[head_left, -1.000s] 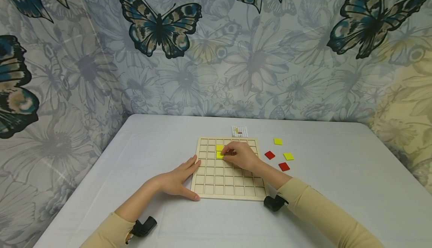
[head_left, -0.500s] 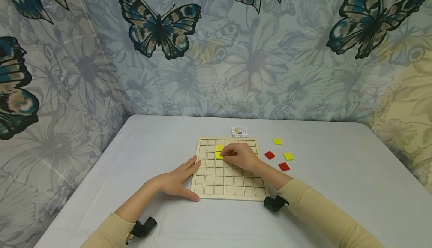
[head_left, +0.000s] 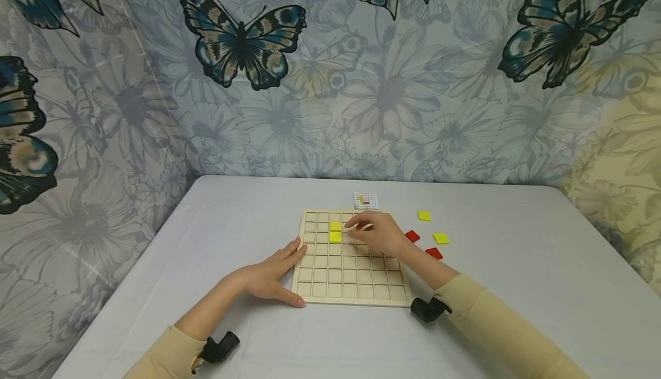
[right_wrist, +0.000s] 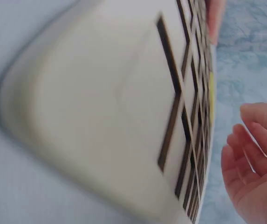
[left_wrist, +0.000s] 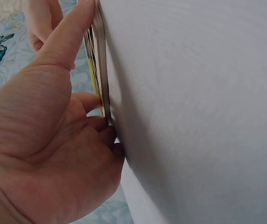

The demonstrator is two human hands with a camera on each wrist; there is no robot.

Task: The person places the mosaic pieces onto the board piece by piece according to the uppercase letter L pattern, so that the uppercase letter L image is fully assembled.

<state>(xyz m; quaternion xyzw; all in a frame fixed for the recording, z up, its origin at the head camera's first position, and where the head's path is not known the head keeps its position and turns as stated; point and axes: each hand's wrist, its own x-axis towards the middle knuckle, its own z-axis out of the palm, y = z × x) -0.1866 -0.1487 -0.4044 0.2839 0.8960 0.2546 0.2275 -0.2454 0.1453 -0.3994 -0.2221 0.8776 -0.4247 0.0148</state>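
Observation:
A wooden grid board (head_left: 349, 292) lies on the white table, two yellow square tiles (head_left: 335, 237) set in neighbouring cells of one column. My left hand (head_left: 271, 276) rests at the board's left side with fingers spread; in the left wrist view its fingers and thumb touch the board's edge (left_wrist: 104, 74). Over the upper right cells hovers my right hand (head_left: 379, 234), just right of the tiles. Its fingers are loosely bent and apart from the thumb, and the right wrist view shows nothing held in that hand (right_wrist: 259, 163).
Right of the board lie two loose yellow tiles (head_left: 440, 238) and two red tiles (head_left: 412, 236), the red ones close to the right forearm. A small printed grid card (head_left: 365, 200) sits behind the board. A patterned butterfly cloth (head_left: 330, 109) rises behind the table (head_left: 232, 207).
My right hand has let go of the lower yellow tile and moved a little right and up, so both tiles on the board show fully. The left hand has stayed in place.

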